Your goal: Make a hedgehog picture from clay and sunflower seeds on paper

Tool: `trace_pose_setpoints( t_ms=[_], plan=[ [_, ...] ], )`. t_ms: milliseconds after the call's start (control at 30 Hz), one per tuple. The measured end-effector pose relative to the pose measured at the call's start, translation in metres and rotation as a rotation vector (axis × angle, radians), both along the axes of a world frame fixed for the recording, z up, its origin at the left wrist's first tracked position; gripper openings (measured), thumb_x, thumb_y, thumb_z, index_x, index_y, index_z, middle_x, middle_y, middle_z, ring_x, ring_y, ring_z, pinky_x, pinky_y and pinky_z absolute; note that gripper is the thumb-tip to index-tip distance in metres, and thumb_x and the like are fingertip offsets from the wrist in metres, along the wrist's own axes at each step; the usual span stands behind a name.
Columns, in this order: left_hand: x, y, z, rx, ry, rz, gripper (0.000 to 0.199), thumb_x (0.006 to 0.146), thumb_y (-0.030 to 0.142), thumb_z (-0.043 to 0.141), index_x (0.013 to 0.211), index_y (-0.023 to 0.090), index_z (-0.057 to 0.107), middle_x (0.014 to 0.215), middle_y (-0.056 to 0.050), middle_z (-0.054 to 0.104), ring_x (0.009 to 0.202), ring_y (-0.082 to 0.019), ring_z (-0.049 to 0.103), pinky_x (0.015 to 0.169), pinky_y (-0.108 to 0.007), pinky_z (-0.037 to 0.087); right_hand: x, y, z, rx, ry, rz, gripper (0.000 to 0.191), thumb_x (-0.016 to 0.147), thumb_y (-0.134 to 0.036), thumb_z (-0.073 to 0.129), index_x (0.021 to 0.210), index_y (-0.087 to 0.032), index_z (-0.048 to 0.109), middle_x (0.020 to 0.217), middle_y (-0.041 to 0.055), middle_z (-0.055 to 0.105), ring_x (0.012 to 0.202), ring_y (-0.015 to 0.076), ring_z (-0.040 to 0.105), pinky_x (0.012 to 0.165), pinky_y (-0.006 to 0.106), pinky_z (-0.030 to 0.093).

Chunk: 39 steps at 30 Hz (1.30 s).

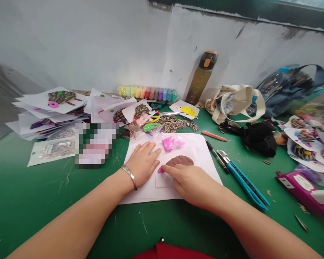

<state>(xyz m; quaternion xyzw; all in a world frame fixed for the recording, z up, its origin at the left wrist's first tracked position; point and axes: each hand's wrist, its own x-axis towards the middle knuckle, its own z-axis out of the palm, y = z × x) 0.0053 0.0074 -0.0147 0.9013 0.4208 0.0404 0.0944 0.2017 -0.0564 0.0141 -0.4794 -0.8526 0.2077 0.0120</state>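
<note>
My left hand [143, 162] lies flat on a white paper sheet [202, 169], holding nothing, with a silver bangle [129, 176] on its wrist. My right hand [186, 183] rests on the same sheet, its index finger pressing a small bit of pink modelling clay [160, 170] at the edge of a flattened brown clay shape [179, 161]. The fingers partly hide that brown shape. A faint drawn rectangle [162, 180] shows on the paper beneath my right hand. Further up the sheet, between my hands and the far edge, lie lumps of pink clay [170, 143].
Striped sunflower seeds [175, 125] lie beyond the sheet, near a row of coloured clay [147, 93]. Craft sheets [47, 111] are stacked left on the green mat [43, 190]. Blue-handled craft knives [245, 183] lie right, near a pink case [302, 190]. Bags [237, 102] stand behind.
</note>
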Motion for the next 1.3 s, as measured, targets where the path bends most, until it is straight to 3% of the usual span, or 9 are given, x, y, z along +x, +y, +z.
trace_pose_setpoints(
  t_ms=[167, 333, 500, 700, 1300],
  plan=[
    [0.001, -0.001, 0.0, 0.002, 0.058, 0.011, 0.041, 0.093, 0.028, 0.04, 0.132, 0.015, 0.048, 0.142, -0.018, 0.041, 0.131, -0.032, 0.035, 0.108, -0.054, 0.026, -0.001, 0.0, -0.001, 0.015, 0.023, -0.029, 0.057, 0.085, -0.014, 0.043, 0.14, -0.025, 0.039, 0.117, 0.0087, 0.061, 0.109, 0.0226, 0.052, 0.087, 0.033, 0.039],
    [0.0, -0.001, 0.0, 0.007, 0.031, 0.002, 0.04, 0.094, 0.027, 0.038, 0.13, 0.016, 0.049, 0.14, -0.018, 0.043, 0.129, -0.031, 0.037, 0.107, -0.055, 0.027, -0.006, 0.003, -0.003, 0.043, -0.019, -0.013, 0.043, 0.083, -0.011, 0.043, 0.123, -0.023, 0.053, 0.114, 0.009, 0.062, 0.109, 0.0233, 0.05, 0.089, 0.035, 0.036],
    [0.0, -0.001, -0.002, 0.013, 0.017, 0.001, 0.04, 0.092, 0.023, 0.038, 0.13, 0.015, 0.049, 0.14, -0.019, 0.043, 0.128, -0.033, 0.037, 0.105, -0.057, 0.028, -0.009, 0.002, -0.004, 0.082, -0.058, 0.017, 0.048, 0.083, -0.01, 0.043, 0.129, -0.024, 0.047, 0.106, 0.0082, 0.063, 0.101, 0.0222, 0.054, 0.086, 0.034, 0.035],
    [-0.001, 0.001, -0.003, 0.017, 0.045, -0.013, 0.042, 0.091, 0.015, 0.037, 0.131, 0.015, 0.048, 0.139, -0.018, 0.043, 0.129, -0.03, 0.038, 0.106, -0.054, 0.028, -0.015, 0.001, -0.006, 0.185, -0.169, 0.088, 0.032, 0.081, -0.011, 0.046, 0.11, -0.022, 0.052, 0.089, 0.0076, 0.063, 0.088, 0.0226, 0.056, 0.085, 0.037, 0.034],
    [0.0, 0.001, -0.002, 0.011, 0.031, 0.004, 0.042, 0.09, 0.015, 0.041, 0.131, 0.015, 0.05, 0.14, -0.018, 0.043, 0.128, -0.032, 0.038, 0.106, -0.056, 0.028, -0.015, -0.002, -0.003, 0.249, -0.218, 0.121, 0.032, 0.083, -0.012, 0.045, 0.112, -0.024, 0.049, 0.087, 0.0089, 0.062, 0.08, 0.0235, 0.056, 0.077, 0.038, 0.036]
  ],
)
